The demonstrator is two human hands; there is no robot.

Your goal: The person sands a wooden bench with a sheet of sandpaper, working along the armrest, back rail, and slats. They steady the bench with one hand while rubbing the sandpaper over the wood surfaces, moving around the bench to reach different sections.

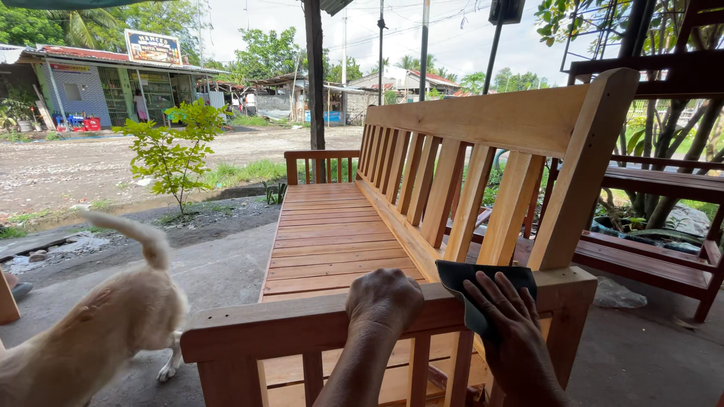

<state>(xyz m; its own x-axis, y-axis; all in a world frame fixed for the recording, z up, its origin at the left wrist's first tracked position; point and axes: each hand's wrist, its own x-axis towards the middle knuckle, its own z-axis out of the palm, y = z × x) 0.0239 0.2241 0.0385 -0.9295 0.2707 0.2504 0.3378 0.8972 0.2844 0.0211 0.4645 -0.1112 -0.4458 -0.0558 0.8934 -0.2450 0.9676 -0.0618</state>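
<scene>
A light wooden slatted bench (332,226) stretches away from me, its near armrest rail (256,328) across the bottom of the view. My left hand (383,301) rests on top of that armrest, fingers curled over its far edge. My right hand (507,324) lies flat with fingers spread on a dark cloth (461,277), pressing it onto the armrest where it meets the backrest post (584,181).
A pale dog (98,339) stands at the lower left beside the bench, tail up. A darker red-brown wooden bench (656,226) stands to the right. Concrete floor lies below, a small green sapling (175,151), a dirt road and buildings beyond.
</scene>
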